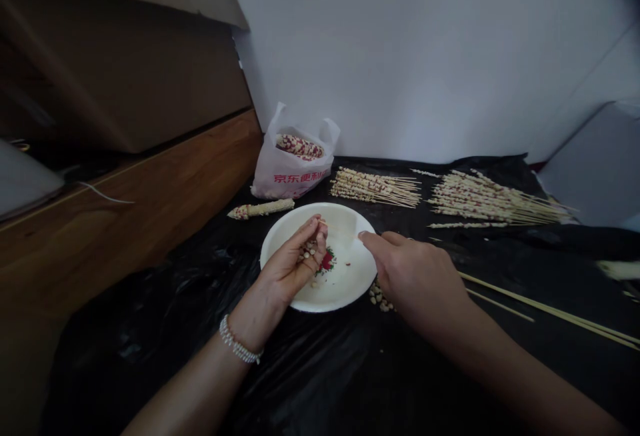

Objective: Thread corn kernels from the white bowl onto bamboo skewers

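Loose corn kernels [309, 249] lie in the cupped palm of my left hand [295, 256], its thumb and forefinger pinched together near a small kernel at the fingertips. My right hand [413, 269] is closed in a pinch over the right rim of a white bowl [280, 229]. A thin skewer seems to run from its fingertips toward my left hand; it shows only faintly. The bowl has a red and green print and a few bits inside. More kernels [380, 296] sit on the black plastic sheet [310, 369], partly hidden by my right hand.
Behind the bowl, a white plastic bag [293, 169] holds speckled corn cobs [300, 146]. A partly stripped cob [263, 209] lies beside it. Two piles of kernel-threaded skewers [373, 187] [475, 199] lie farther back. Bare skewers [550, 308] lie at right. A wooden board [200, 163] borders the left.
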A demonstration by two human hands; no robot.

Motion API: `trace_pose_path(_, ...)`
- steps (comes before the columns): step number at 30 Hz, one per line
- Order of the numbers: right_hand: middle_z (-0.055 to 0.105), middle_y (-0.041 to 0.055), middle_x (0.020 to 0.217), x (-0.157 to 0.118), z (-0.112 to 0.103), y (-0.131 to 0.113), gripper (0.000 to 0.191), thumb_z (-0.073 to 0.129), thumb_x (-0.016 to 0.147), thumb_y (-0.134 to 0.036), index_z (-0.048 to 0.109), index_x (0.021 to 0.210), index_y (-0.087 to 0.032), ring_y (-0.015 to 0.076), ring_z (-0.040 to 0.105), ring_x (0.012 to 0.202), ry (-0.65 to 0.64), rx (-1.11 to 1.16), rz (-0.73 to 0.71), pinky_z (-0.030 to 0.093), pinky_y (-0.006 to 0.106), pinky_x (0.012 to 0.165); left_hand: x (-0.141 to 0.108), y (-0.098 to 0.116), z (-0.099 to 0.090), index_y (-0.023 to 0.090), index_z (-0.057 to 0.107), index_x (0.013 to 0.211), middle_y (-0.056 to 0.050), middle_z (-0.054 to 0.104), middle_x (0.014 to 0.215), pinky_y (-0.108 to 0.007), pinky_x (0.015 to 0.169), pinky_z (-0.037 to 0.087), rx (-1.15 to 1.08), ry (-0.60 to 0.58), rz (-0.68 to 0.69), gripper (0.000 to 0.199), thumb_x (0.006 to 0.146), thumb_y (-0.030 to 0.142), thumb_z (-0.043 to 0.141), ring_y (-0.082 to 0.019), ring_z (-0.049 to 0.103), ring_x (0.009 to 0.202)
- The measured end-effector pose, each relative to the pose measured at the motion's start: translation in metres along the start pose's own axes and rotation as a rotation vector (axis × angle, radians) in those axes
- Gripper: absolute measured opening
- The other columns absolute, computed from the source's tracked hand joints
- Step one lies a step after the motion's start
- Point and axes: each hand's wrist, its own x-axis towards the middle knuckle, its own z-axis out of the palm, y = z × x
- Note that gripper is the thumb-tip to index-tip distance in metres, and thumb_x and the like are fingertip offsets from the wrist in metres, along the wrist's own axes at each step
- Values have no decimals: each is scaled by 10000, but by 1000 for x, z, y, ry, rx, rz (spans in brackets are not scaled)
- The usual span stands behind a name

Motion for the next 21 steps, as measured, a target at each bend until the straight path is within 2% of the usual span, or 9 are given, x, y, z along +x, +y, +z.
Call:
trace_pose_path(12, 628, 12, 798, -6, -8, -4, 205, 498, 848, -207, 583, 1031, -248, 156, 598, 639, 3, -109, -28, 141, 272, 461, 1, -2, -2, 79, 661, 933, -75, 682, 778, -158, 596, 557, 140, 23, 47, 176, 810, 1, 561, -105, 661, 671)
trace_pose_path(21, 623, 13, 785, -2, -3, -3, 205, 491, 850, -198, 578, 1033, -230, 135, 579, 613, 40, -83, -47, 146, 272, 467, 0, -2, -4, 82, 653, 953, -82, 680, 831, -169, 629, 565, 132, -41, -33, 153, 831, 48, 567, -101, 656, 689)
